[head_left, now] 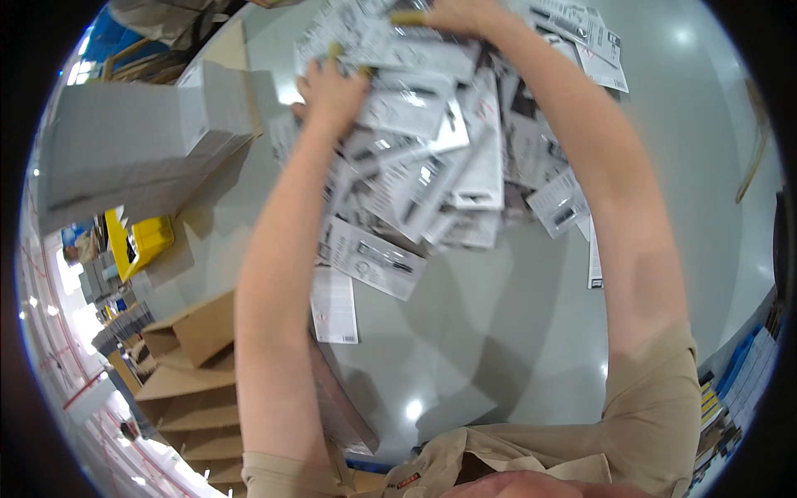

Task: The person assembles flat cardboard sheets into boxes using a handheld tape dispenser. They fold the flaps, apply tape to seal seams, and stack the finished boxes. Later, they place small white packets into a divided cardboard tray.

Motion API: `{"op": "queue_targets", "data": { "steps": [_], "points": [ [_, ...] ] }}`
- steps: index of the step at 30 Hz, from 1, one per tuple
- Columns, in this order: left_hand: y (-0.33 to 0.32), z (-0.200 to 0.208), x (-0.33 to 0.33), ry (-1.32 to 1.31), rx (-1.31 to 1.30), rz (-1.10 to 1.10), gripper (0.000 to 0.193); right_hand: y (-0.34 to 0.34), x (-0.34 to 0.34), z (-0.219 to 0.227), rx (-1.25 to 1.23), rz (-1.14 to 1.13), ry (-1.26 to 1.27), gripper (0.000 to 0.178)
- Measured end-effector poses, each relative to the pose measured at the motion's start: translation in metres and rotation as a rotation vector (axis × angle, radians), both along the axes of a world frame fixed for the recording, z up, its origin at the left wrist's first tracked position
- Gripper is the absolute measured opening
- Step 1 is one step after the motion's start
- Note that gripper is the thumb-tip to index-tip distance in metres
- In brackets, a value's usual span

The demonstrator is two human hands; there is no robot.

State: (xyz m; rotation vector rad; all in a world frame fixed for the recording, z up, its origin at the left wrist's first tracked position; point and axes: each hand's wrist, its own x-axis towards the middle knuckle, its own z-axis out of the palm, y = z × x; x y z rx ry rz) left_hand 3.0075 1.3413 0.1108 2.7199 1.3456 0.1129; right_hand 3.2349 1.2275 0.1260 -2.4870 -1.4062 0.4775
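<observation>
A heaped pile of flat blister packs (423, 178), white and grey cards with clear plastic fronts and small dark items inside, covers the far middle of the grey table. My left hand (334, 95) rests on the pile's left side, fingers spread, with yellow covers on some fingertips. At the far edge of the view my right hand (458, 17) reaches over the heap. One yellow-tipped digit stretches out to the left; motion blurs this hand, and some of its fingers are hidden. Neither hand visibly grips a pack. One pack (375, 257) lies at the pile's near left edge.
A grey-white open box (137, 137) stands at the left of the table (531, 332). Beyond its near side is a yellow bin (149, 239). Brown cardboard boxes (195, 373) are stacked beside my left forearm. A tan strap-like loop (754, 141) lies at the far right.
</observation>
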Motion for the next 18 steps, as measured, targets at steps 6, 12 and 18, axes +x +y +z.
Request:
{"op": "queue_targets", "data": {
  "steps": [6, 12, 18],
  "points": [
    [0.092, 0.196, 0.042, 0.209, -0.181, 0.023, 0.08, 0.115, 0.035, 0.137, 0.117, -0.004, -0.019, 0.1],
    [0.19, 0.113, -0.057, 0.093, -0.333, -0.006, 0.071, 0.199, -0.064, 0.037, 0.048, -0.09, 0.058, 0.106],
    [0.224, 0.042, -0.278, -0.25, -0.176, -0.162, 0.068, 0.191, -0.209, -0.022, 0.651, -0.439, 0.263, 0.094]
  ]
}}
